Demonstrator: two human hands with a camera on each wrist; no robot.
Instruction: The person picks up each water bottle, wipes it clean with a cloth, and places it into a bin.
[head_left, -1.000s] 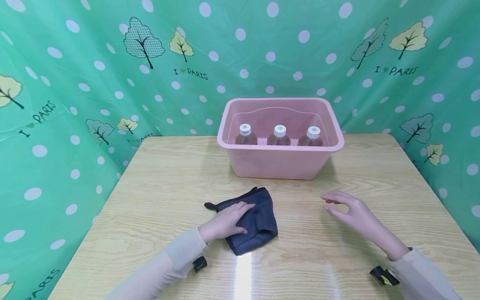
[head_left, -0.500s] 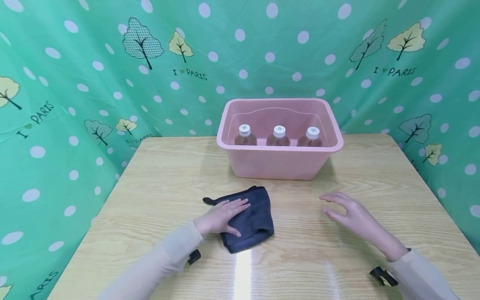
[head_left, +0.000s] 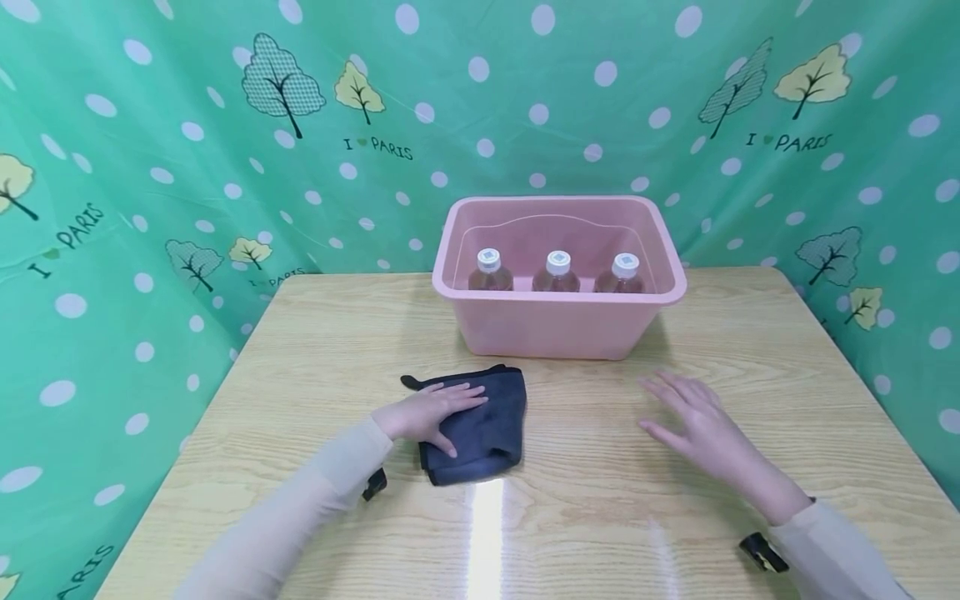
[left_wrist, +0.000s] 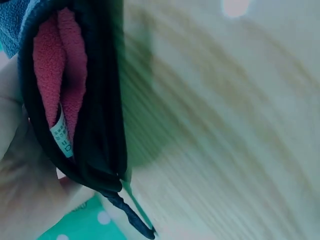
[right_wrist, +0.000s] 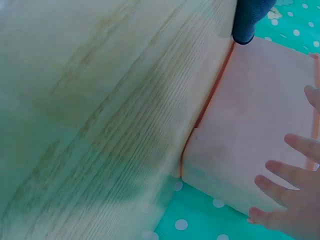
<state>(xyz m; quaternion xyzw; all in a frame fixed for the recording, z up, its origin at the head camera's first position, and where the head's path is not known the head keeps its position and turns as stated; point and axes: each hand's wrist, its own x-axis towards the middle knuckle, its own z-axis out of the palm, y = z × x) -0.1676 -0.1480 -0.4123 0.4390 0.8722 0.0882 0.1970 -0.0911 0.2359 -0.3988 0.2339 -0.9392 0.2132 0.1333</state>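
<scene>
A folded dark navy towel [head_left: 491,417] with black edging and a small hanging loop lies on the table, in front of the pink tub. My left hand [head_left: 426,413] rests on top of it, fingers straight and thumb spread. In the left wrist view the towel's folded edge [left_wrist: 102,115] shows a reddish-pink lining with a white label, the loop trailing below. To the right of the towel, my right hand [head_left: 693,421] is held over the table with its fingers apart and nothing in it. The right wrist view shows its spread fingers [right_wrist: 285,172] in front of the tub's wall.
Behind the towel stands a pink tub [head_left: 547,327] holding three white-capped bottles [head_left: 557,273]. A green polka-dot curtain [head_left: 480,100] hangs behind and beside the wooden table [head_left: 337,333].
The towel has slid left and a little away from me under my left hand, whose fingers have straightened. My right hand has stayed about in place, its fingers spreading and turning more palm-down.
</scene>
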